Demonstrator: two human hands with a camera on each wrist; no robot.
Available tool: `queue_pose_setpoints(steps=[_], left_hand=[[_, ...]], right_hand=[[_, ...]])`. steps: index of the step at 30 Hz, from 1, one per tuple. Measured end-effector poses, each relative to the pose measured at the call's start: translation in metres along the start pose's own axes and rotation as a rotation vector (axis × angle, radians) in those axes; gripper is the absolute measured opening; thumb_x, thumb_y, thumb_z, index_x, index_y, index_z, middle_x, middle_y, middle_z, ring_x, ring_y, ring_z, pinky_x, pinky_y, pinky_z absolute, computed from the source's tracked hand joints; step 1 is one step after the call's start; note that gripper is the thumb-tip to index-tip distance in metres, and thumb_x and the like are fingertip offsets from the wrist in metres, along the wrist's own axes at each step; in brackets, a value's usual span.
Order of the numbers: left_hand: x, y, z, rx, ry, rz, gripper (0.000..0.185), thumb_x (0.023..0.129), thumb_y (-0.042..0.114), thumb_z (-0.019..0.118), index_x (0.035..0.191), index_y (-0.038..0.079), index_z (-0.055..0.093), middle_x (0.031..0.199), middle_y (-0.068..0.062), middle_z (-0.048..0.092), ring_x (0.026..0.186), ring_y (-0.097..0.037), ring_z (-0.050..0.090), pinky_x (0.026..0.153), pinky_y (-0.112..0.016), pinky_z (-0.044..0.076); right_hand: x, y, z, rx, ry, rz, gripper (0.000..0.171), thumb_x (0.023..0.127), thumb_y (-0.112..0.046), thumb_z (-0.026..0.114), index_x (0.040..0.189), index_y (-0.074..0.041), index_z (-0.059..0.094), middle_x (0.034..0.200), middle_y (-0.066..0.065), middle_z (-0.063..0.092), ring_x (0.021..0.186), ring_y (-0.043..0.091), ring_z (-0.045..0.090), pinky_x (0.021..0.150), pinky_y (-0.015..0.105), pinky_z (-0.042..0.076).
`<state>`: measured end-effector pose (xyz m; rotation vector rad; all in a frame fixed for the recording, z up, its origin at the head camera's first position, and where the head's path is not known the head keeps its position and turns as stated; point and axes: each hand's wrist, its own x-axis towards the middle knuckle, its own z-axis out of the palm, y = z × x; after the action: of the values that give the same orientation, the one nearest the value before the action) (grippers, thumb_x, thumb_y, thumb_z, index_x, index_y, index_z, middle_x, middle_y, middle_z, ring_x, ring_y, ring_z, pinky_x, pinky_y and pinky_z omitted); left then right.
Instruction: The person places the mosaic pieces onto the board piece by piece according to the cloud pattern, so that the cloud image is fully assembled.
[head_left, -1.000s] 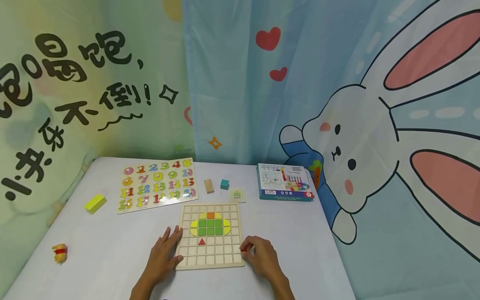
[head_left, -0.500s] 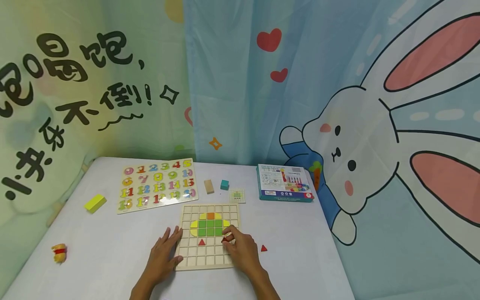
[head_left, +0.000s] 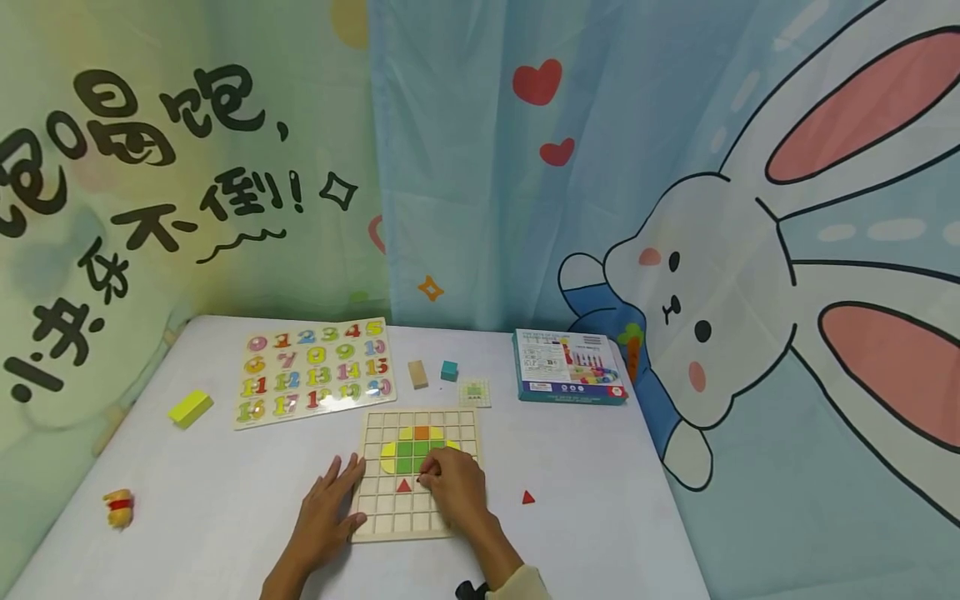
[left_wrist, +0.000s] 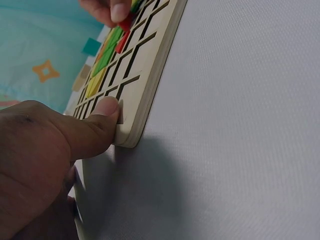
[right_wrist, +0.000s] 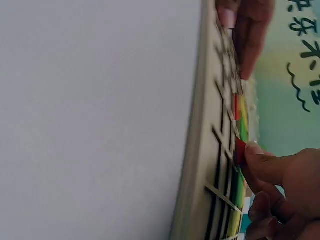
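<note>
A wooden grid board [head_left: 412, 522] lies on the white table with green squares [head_left: 413, 457], yellow rounded pieces [head_left: 387, 451] and an orange square [head_left: 422, 432] set in its cells. Below the green ones sits a red triangle [head_left: 403, 486]. My right hand [head_left: 456, 487], over the middle of the board, pinches a small red piece [right_wrist: 240, 151] between thumb and fingertips, just right of that triangle; its shape is mostly covered. My left hand [head_left: 321, 515] rests along the board's left edge, fingers extended, with the thumb [left_wrist: 106, 106] on the near corner.
Another red triangle [head_left: 528, 497] lies right of the board. Behind are a number puzzle [head_left: 315, 367], a tan block [head_left: 417, 374], a teal cube [head_left: 449, 370], a pattern card [head_left: 474, 392] and a box [head_left: 570, 367]. A yellow block [head_left: 191, 408] and small figure [head_left: 119, 508] are left.
My right hand has moved left from the board's right edge to its middle, carrying the red piece. The red triangle on the table came into view. My left hand has stayed put.
</note>
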<state>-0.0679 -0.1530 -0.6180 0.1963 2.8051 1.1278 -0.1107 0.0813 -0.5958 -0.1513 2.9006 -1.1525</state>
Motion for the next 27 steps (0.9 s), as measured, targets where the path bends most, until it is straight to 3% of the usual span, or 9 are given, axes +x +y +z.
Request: queue_pose_setpoints(steps=[13, 18, 27], left_hand=[[-0.001, -0.001, -0.001, -0.003, 0.001, 0.005, 0.085, 0.085, 0.005, 0.084, 0.16, 0.008, 0.046, 0.171, -0.015, 0.037, 0.161, -0.05, 0.023, 0.126, -0.076, 0.019], [0.001, -0.001, 0.001, -0.008, -0.022, -0.017, 0.086, 0.086, 0.004, 0.083, 0.162, 0.01, 0.043, 0.173, -0.013, 0.033, 0.163, -0.048, 0.019, 0.128, -0.074, 0.015], [0.001, -0.002, 0.001, -0.004, -0.021, -0.022, 0.086, 0.086, 0.004, 0.083, 0.162, 0.01, 0.043, 0.173, -0.013, 0.033, 0.163, -0.048, 0.019, 0.128, -0.075, 0.015]], right_hand=[[0.012, -0.009, 0.0, -0.189, -0.04, -0.064, 0.018, 0.082, -0.019, 0.091, 0.076, -0.022, 0.075, 0.068, -0.014, 0.06, 0.068, 0.003, 0.05, 0.061, 0.023, 0.038], [0.007, -0.009, 0.002, -0.174, -0.017, -0.027, 0.021, 0.078, -0.016, 0.094, 0.068, -0.023, 0.077, 0.066, -0.015, 0.064, 0.069, 0.003, 0.054, 0.062, 0.026, 0.04], [-0.004, -0.007, 0.008, -0.104, 0.1, 0.048, 0.019, 0.074, -0.014, 0.095, 0.072, -0.023, 0.079, 0.069, -0.015, 0.071, 0.073, 0.008, 0.066, 0.061, 0.029, 0.047]])
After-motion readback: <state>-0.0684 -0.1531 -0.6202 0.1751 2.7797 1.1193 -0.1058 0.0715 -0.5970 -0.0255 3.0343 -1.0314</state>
